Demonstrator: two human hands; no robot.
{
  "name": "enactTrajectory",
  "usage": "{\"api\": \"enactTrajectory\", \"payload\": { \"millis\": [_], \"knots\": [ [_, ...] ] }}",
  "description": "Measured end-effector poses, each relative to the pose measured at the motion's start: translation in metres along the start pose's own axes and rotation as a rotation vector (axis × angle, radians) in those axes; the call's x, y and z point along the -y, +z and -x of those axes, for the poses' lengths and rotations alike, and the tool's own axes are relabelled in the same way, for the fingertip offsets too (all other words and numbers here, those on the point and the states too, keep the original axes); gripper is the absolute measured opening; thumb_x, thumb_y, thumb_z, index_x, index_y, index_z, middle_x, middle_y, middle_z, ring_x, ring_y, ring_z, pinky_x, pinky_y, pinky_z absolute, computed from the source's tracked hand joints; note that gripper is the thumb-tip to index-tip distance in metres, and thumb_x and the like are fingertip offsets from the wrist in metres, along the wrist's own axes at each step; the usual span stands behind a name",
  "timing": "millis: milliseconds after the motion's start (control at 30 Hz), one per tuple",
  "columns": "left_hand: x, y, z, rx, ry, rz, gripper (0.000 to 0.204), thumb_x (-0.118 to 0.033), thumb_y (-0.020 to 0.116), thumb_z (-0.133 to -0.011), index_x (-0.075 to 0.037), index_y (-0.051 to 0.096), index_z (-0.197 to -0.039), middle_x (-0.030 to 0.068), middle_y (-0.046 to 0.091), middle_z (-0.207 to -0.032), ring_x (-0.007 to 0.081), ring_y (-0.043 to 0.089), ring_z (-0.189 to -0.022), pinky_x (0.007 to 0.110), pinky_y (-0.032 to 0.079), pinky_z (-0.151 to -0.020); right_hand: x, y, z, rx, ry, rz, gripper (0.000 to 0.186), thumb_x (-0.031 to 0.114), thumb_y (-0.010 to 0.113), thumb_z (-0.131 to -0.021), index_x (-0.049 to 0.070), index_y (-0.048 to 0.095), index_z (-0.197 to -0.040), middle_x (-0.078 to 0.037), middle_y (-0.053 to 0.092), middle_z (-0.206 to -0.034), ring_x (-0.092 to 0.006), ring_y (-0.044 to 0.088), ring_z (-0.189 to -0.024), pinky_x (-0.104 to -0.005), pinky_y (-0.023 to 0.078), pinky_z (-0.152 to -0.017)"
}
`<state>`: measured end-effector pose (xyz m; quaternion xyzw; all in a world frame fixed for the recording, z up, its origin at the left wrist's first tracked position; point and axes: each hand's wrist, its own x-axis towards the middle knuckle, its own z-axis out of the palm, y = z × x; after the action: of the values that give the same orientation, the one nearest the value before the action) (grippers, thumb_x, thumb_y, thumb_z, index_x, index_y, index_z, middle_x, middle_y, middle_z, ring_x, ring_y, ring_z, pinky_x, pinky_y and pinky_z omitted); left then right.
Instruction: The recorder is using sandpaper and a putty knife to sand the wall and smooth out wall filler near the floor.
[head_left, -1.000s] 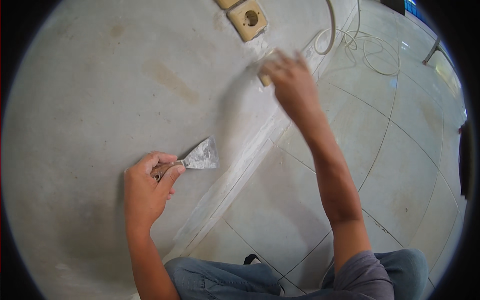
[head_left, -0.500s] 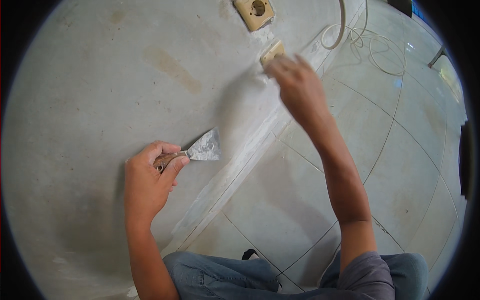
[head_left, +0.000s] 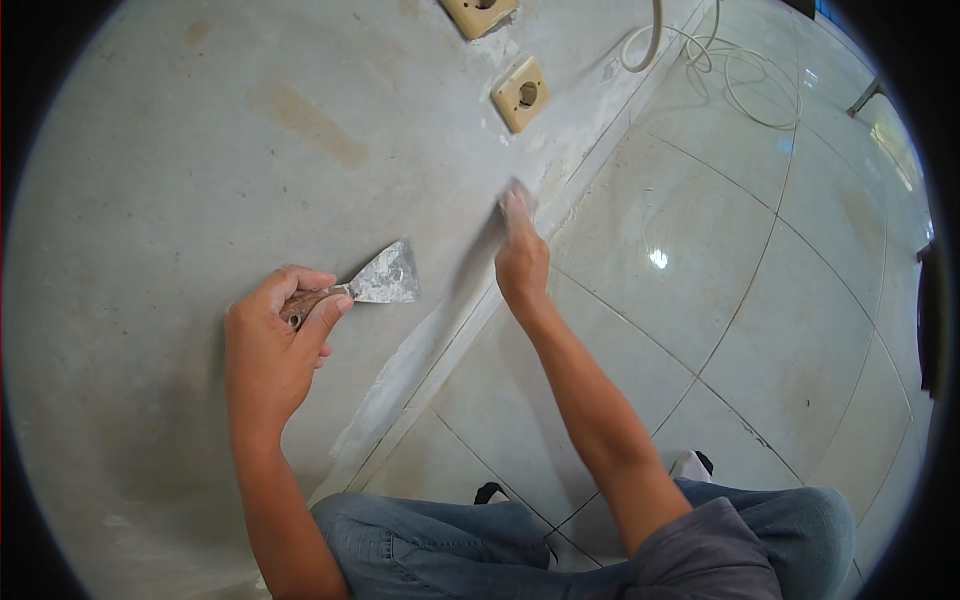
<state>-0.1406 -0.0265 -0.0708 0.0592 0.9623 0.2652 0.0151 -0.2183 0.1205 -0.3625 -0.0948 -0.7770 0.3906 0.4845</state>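
Grey plastered wall (head_left: 150,220) meets pale glossy floor tiles (head_left: 640,220) along its lower edge. Before the wall, thumb and fingers of the left hand (head_left: 272,350) pinch a brown-handled, triangular, whitish-smeared metal scraper (head_left: 388,277). Nearer that edge, below a square cream plastic socket (head_left: 513,103), fingers of the right hand (head_left: 522,265) bunch together, too blurred to tell whether they hold anything.

My scraper (head_left: 352,291) at nine o'clock shows a dull, white-streaked metal blade (head_left: 388,278) and a worn wooden handle (head_left: 318,298) before a matt, stained grey wall (head_left: 150,250); yellowed plastic sockets (head_left: 513,110) sit at twelve o'clock, glossy floor tiles (head_left: 800,330) at three, my faded denim jeans (head_left: 430,540) at six.
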Motion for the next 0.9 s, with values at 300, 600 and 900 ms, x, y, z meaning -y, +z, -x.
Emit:
{"api": "enactTrajectory", "payload": {
  "millis": [300, 600, 900],
  "knots": [
    [0.005, -0.003, 0.003, -0.018, -0.007, -0.011, 0.023, -0.013, 0.075, -0.086, 0.001, 0.066, -0.101, 0.0052, 0.069, -0.080, 0.0080, 0.055, -0.057, 0.023, 0.047, -0.051, 0.075, -0.001, -0.100, -0.214, -0.175, -0.182, 0.048, -0.009, 0.044, -0.085, -0.004, 0.055, -0.132, -0.022, 0.056, -0.135, -0.0382, 0.049, -0.132, -0.0434, 0.043, -0.108],
    [0.006, -0.002, -0.003, 0.024, -0.034, -0.030, 0.024, -0.014, 0.074, -0.086, 0.001, 0.066, -0.103, 0.0062, 0.070, -0.083, 0.0084, 0.055, -0.056, 0.024, 0.047, -0.051, -0.031, 0.008, -0.016, 0.020, 0.919, -0.229, 0.054, -0.012, 0.043, -0.085, 0.003, 0.052, -0.137, -0.018, 0.055, -0.138, -0.0291, 0.054, -0.129, -0.0324, 0.043, -0.106],
    [0.009, -0.009, -0.009, 0.045, -0.048, -0.037, 0.022, -0.013, 0.074, -0.086, 0.001, 0.066, -0.102, 0.0058, 0.070, -0.082, 0.0084, 0.055, -0.056, 0.024, 0.046, -0.051, -0.006, 0.026, -0.034, -0.205, 0.129, -0.198, 0.059, -0.019, 0.035, -0.081, 0.001, 0.057, -0.132, -0.022, 0.055, -0.136, -0.0344, 0.049, -0.132, -0.0379, 0.040, -0.110]
  ]
}}
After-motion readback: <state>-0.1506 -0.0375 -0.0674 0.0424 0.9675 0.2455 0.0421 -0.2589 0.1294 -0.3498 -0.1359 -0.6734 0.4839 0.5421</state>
